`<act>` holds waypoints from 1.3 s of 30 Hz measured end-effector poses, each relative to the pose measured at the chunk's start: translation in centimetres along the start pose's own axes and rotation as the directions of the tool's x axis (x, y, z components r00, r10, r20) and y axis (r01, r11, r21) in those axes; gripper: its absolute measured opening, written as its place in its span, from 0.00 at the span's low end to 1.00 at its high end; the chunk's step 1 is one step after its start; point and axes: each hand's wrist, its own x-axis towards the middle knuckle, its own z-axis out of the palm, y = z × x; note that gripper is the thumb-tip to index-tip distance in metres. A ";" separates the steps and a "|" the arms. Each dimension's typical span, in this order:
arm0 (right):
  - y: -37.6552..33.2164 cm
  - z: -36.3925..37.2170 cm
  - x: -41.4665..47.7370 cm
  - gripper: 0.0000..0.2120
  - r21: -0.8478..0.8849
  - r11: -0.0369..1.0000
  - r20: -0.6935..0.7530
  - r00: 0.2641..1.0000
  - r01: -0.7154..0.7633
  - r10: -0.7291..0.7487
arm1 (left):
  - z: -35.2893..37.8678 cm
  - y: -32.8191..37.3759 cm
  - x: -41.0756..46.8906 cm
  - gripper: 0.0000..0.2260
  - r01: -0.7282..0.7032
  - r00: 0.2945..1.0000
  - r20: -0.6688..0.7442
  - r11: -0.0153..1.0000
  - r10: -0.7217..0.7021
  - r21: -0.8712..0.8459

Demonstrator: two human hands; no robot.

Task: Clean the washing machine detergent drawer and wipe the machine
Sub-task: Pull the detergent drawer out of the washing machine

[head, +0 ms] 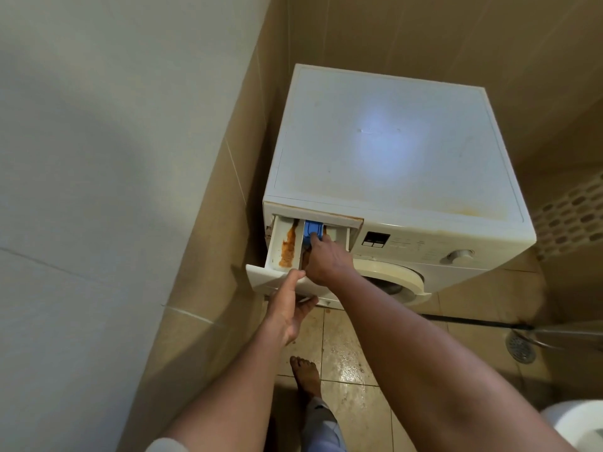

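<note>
A white front-loading washing machine (385, 151) stands in a tiled corner. Its detergent drawer (279, 243) is pulled out at the front left and shows orange-brown residue in the left compartment. A blue insert (312, 230) sits in the middle compartment. My right hand (326, 259) reaches into the drawer, its fingertips pressing on the blue insert. My left hand (288, 305) grips the drawer's white front panel from below, thumb on the top edge.
Beige tiled walls close in on the left and behind the machine. The floor tiles (346, 363) look wet and stained. A floor drain (520, 347) and a dark hose lie at right. My bare foot (305, 373) stands in front of the machine. A white fixture (577, 425) sits bottom right.
</note>
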 end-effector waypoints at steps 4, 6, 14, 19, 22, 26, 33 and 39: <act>0.0 -0.1 0.0 0.36 0.040 0.999 0.015 1.000 -0.006 0.005 | 0.1 -0.1 0.1 0.22 -0.010 1.000 -0.007 1.000 0.010 0.002; 0.1 -0.3 0.2 0.36 0.030 1.000 0.020 1.000 0.007 -0.008 | 0.1 -0.2 0.3 0.20 -0.012 1.000 -0.008 1.000 0.012 -0.007; -0.2 -0.3 0.6 0.38 -0.001 1.000 0.021 1.000 0.010 -0.010 | -0.1 -1.0 0.6 0.21 -0.064 0.997 -0.037 0.996 0.062 -0.058; -0.1 -0.1 0.5 0.39 0.001 1.000 0.016 1.000 0.007 -0.007 | -0.3 -1.2 0.6 0.24 -0.079 0.996 -0.036 0.994 0.076 -0.074; -0.2 -0.1 0.5 0.39 0.020 1.000 0.021 1.000 0.002 -0.003 | -0.3 -1.1 0.6 0.24 -0.079 0.996 -0.042 0.995 0.077 -0.053; -0.2 -0.4 0.4 0.39 0.048 0.999 0.039 0.999 0.005 -0.007 | -0.2 -0.8 0.3 0.24 -0.091 0.995 -0.048 0.996 0.090 -0.013; 0.0 -0.1 0.1 0.41 0.085 0.996 0.048 0.999 -0.004 0.000 | -0.3 -0.8 0.4 0.25 -0.070 0.996 -0.049 0.997 0.068 -0.030; 0.1 -0.6 1.4 0.38 0.046 0.999 0.033 0.999 0.027 -0.029 | 0.2 -0.5 1.2 0.28 -0.097 0.993 -0.070 0.994 0.093 -0.049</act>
